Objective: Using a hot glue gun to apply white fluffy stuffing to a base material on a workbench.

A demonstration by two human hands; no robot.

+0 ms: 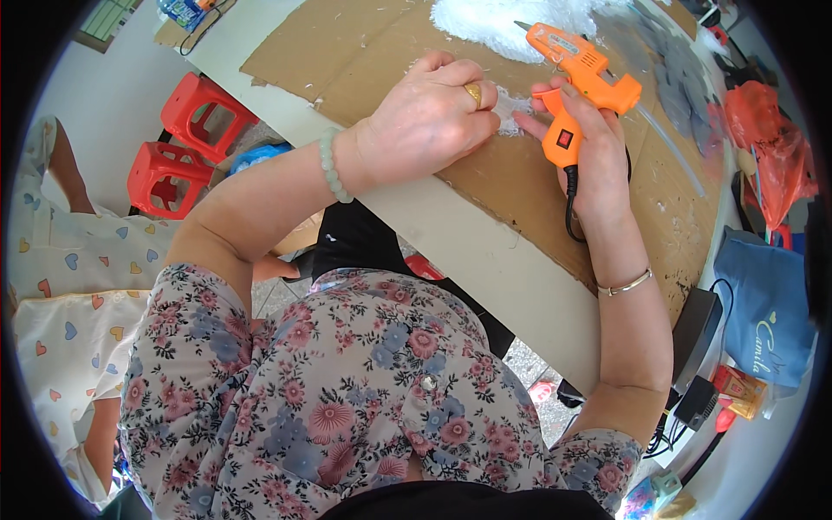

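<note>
pinching a small white piece [511, 111] under left hand [429, 117] fingers, right hand [585, 143] gripping orange glue gun [576, 74]; gluing seemingly midway, white pile [494, 22] waiting.

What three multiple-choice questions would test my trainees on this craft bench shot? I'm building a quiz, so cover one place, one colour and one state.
1. Where does the small white piece lie?
A. on the cardboard sheet
B. on a red stool
C. in the blue bag

2. What colour is the glue gun?
A. green
B. orange
C. black

3. How is the glue gun held?
A. lying loose on the table
B. gripped in the left hand
C. gripped in the right hand

Answers:
1 A: the piece rests on the cardboard sheet, under the fingers of the left hand.
2 B: its body is orange, with a black cord below.
3 C: the right hand wraps the handle, a finger on the trigger.
</note>
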